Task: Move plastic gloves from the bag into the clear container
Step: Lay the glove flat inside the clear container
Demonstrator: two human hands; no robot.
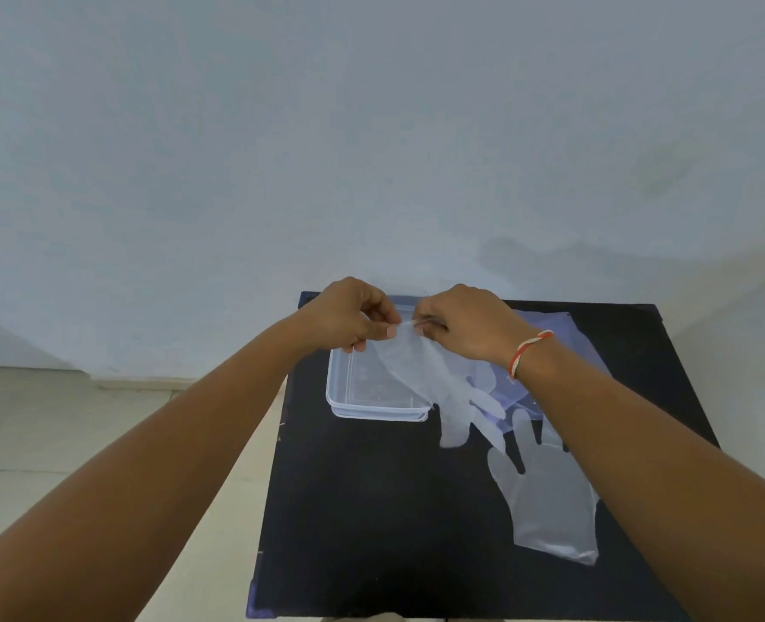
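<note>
Your left hand (354,314) and right hand (466,325): fingers pinch one glove (421,370) by its cuff, above the clear container (374,397) | second glove (546,500): flat on table (371,509); bag (582,343): behind right wrist

- We can read no text, label, brand, number or sign anywhere in the view.
- The clear container (378,392) under the hands shows no print that we can make out.
- The gloves and the bag carry no writing that we can see.
</note>
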